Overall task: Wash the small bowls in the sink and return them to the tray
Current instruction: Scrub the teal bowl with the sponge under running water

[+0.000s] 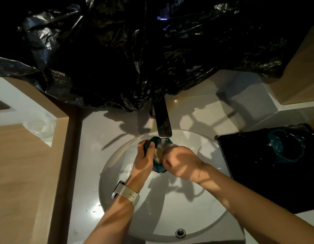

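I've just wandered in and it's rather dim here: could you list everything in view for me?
small bowl: one, teal, held under the tap over the sink
second bowl: one, teal, on the tray
tray: one, black, right of the sink
sink: one, white, round, centre
tap: one, dark metal, water running
plastic sheet: one, black, crinkled, above the tap
watch: one, pale strap, left wrist
left hand: grips the bowl's rim
right hand: rubs inside the bowl

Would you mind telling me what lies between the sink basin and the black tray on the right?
In the head view, only a bare strip of wet white counter separates the sink from the black tray; nothing stands on it.
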Motion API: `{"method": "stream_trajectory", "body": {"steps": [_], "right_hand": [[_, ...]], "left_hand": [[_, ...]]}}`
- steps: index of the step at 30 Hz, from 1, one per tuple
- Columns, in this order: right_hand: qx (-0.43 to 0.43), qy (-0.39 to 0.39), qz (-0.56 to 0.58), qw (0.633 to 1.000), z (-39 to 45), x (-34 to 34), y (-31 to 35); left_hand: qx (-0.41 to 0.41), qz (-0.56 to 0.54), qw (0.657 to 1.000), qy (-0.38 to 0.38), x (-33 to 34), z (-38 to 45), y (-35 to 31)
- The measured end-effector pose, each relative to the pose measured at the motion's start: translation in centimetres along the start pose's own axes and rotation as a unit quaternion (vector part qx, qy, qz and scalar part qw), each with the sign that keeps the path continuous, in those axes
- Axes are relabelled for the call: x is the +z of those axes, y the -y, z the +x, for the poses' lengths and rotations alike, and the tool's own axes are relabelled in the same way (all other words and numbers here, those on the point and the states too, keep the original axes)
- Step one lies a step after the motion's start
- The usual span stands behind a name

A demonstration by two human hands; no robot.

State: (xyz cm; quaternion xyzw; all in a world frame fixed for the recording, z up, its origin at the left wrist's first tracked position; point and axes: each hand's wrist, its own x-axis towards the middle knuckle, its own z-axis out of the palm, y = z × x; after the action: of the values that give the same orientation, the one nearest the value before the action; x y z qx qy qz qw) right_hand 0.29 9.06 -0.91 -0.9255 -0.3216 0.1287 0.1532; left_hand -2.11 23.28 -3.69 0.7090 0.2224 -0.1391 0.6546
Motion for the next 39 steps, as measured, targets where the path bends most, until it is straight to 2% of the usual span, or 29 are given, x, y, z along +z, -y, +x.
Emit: {"method": "stream_trajectory", "body": {"steps": [2,4,7,10,16,18,20,22,23,25,27,28,30,31,34,36,38,39], "right_hand": [[0.01,0.028,0.011,1.0,-0.3,-0.1,0.3],[0.017,0.052,0.104,0.993,-0.5,-0.1,0.3],[-0.005,0.047,0.215,0.976,-0.3,-0.1,0.1],[-0.009,0.046,0.163,0.986,0.3,-0.3,-0.1],[0.082,0.046,0.001,0.996,0.2,-1.6,1.6],[0.085,0.062,0.016,0.994,-0.1,-1.7,1.6],[0.114,0.08,0.113,0.984,-0.6,-1.5,1.0],[0.159,0.045,0.276,0.947,-1.4,-1.0,0.8],[0.179,-0.006,0.375,0.91,-2.0,-0.8,0.9],[0.205,-0.13,0.529,0.813,-3.5,-0.6,1.6],[0.214,-0.212,0.623,0.722,-4.6,-0.7,2.1],[0.211,-0.226,0.658,0.686,-5.0,-0.8,2.1],[0.212,-0.229,0.692,0.651,-5.4,-1.4,2.0],[0.219,-0.22,0.686,0.658,-5.3,-1.6,1.8],[0.253,-0.166,0.611,0.732,-4.2,-1.7,1.5],[0.268,-0.113,0.571,0.768,-3.1,-1.4,1.7],[0.248,-0.107,0.438,0.857,-2.3,0.3,1.2],[0.24,-0.14,0.362,0.89,-2.0,1.3,0.6]], "left_hand": [[0.003,0.016,1.0,-0.003,0.1,-0.1,0.1],[-0.013,0.007,1.0,0.001,0.0,-0.2,0.0],[-0.03,-0.009,1.0,0.0,0.0,-0.3,-0.4],[-0.009,0.018,1.0,0.014,0.1,-0.2,-0.5],[-0.003,0.049,0.999,0.008,0.7,0.3,-0.4],[0.01,0.073,0.997,0.005,0.6,0.4,0.0],[0.001,0.062,0.998,0.007,0.3,0.4,0.4],[-0.015,0.02,1.0,0.008,0.0,0.4,0.4],[-0.019,0.001,1.0,0.002,-0.1,0.5,0.5],[-0.021,-0.021,0.999,-0.015,-0.3,0.6,0.4],[-0.026,-0.035,0.999,-0.026,-0.5,0.5,0.5],[-0.027,-0.042,0.998,-0.026,-0.6,0.4,0.4],[-0.026,-0.065,0.997,-0.022,-0.7,0.0,0.5],[-0.023,-0.071,0.997,-0.019,-0.7,-0.1,0.5],[-0.009,-0.071,0.997,-0.004,-0.7,-0.5,0.5],[-0.006,-0.077,0.997,-0.003,-0.6,-0.5,0.5],[0.004,-0.07,0.997,-0.005,-0.4,-0.6,0.5],[0.007,-0.067,0.998,-0.008,-0.4,-0.5,0.5]]}}
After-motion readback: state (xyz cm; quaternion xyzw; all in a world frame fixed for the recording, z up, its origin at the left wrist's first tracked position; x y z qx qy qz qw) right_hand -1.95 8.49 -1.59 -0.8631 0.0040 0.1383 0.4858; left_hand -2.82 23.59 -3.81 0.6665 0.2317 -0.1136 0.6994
